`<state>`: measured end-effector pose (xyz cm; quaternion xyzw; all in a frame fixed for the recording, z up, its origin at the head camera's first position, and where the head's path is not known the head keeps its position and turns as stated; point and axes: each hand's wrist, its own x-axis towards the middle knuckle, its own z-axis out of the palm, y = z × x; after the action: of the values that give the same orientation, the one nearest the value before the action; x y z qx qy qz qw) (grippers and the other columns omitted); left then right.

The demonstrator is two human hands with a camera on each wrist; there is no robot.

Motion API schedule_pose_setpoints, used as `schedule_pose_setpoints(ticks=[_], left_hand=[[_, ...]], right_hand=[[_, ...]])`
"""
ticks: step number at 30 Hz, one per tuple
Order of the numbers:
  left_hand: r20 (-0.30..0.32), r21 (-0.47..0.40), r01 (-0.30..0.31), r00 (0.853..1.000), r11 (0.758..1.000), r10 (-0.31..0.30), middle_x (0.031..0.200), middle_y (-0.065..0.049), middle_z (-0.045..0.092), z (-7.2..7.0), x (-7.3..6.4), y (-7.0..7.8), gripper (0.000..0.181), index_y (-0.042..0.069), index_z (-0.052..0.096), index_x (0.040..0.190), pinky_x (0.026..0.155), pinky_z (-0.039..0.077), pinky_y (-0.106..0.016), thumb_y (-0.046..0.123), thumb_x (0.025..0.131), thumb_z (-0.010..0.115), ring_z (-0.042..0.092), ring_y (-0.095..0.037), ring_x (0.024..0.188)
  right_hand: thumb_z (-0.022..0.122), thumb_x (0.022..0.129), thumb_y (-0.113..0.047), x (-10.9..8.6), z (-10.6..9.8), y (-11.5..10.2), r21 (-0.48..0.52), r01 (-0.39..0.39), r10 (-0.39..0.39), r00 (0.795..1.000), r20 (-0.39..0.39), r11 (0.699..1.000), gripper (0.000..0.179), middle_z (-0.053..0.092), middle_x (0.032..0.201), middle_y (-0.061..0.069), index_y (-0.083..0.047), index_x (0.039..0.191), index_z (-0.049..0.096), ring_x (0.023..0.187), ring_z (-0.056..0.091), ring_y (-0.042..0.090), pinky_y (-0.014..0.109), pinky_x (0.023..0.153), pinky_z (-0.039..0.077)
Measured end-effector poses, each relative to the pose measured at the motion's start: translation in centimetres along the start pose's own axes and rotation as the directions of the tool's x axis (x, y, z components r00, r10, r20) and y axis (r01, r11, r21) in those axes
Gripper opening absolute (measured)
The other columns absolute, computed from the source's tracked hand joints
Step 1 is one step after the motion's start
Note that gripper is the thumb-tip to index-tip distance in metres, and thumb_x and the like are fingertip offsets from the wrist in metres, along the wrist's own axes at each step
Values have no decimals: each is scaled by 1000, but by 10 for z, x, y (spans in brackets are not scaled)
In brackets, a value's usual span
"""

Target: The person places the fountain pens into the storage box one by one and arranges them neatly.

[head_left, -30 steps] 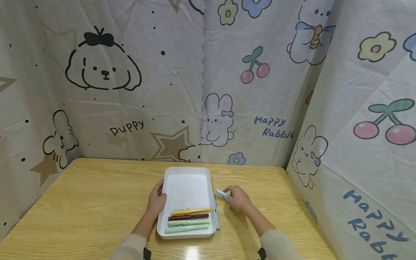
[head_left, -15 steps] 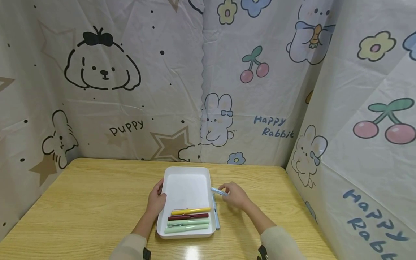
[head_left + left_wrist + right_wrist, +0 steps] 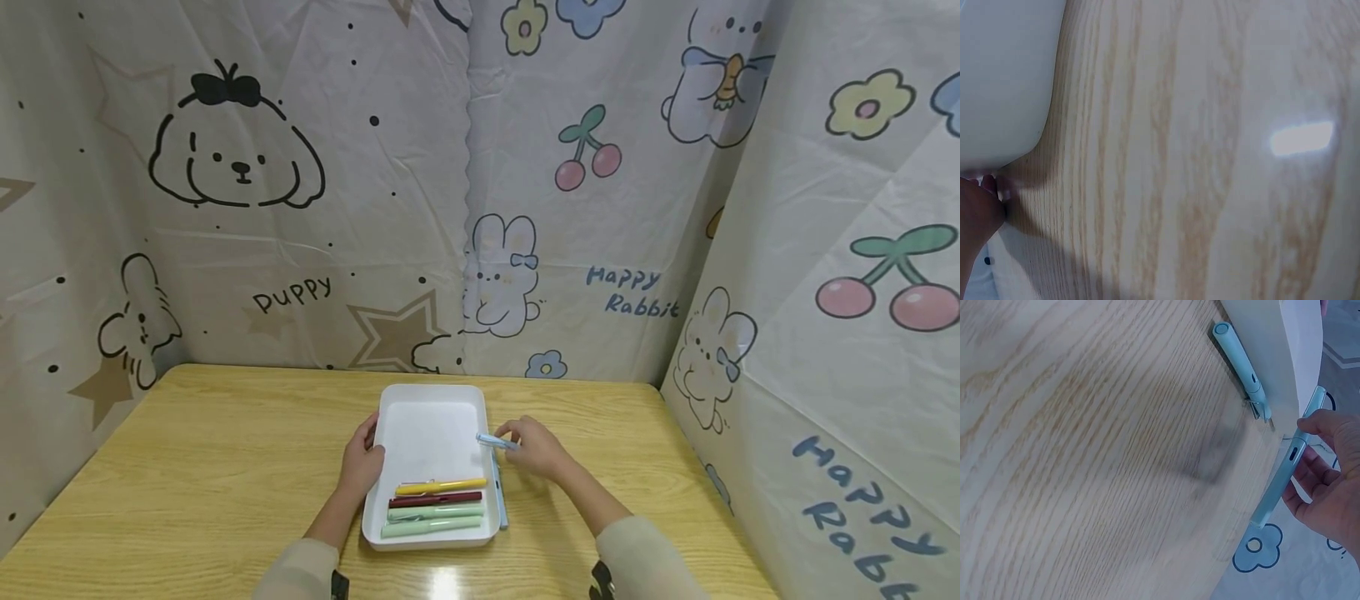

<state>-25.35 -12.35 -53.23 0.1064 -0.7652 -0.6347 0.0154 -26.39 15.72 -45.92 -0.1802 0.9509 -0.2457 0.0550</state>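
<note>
A white tray [image 3: 430, 437] stands on the table, its long sides running away from me. My left hand [image 3: 362, 463] holds its left wall, thumb at the rim; the left wrist view catches only part of that hand [image 3: 980, 209] beside the tray's corner. Between thumb and fingers, my right hand [image 3: 542, 450] pinches a light blue pen [image 3: 1285, 472], whose far end reaches over the tray's right rim. Another light blue pen [image 3: 1238, 357] lies on the table along the tray's right wall. Inside the tray's near half are a yellow pen [image 3: 442, 487], a dark red pen [image 3: 437, 500] and two light green pens [image 3: 433, 527].
The wood-grain table [image 3: 247, 467] extends to both sides of the tray. Printed cloth [image 3: 360, 208] hangs behind the table and along its sides. Light reflects off the tabletop near its front.
My right hand has moved left with the light blue pen, bringing its end from beside the tray to over the right rim. My left hand and the tray stay in place.
</note>
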Motion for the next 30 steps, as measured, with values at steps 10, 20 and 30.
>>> schedule_pose_setpoints(ticks=[10,20,30], left_hand=[[0,-9,-8,1000,1000,8,149,-18,31,0,1,1,61,9,25,148,105,38,-48,-2,89,33,38,-35,132],[-2,-2,-8,1000,1000,8,148,-19,32,-1,0,1,61,8,25,148,105,39,-49,-2,88,33,38,-35,131],[-6,-10,-13,1000,1000,13,148,-20,32,-1,-1,-1,61,7,26,147,105,38,-50,-3,88,34,38,-36,131]], right_hand=[[65,78,-6,6,0,-10,4,29,-29,999,18,1000,25,56,86,7,-9,103,69,72,48,17,26,59,40],[62,79,-5,11,3,-19,-10,21,-20,998,58,1000,27,55,87,6,-11,105,68,74,48,17,27,62,40],[64,81,-8,14,7,-31,2,41,-41,995,95,999,24,56,88,5,-11,105,68,75,48,15,25,63,43]])
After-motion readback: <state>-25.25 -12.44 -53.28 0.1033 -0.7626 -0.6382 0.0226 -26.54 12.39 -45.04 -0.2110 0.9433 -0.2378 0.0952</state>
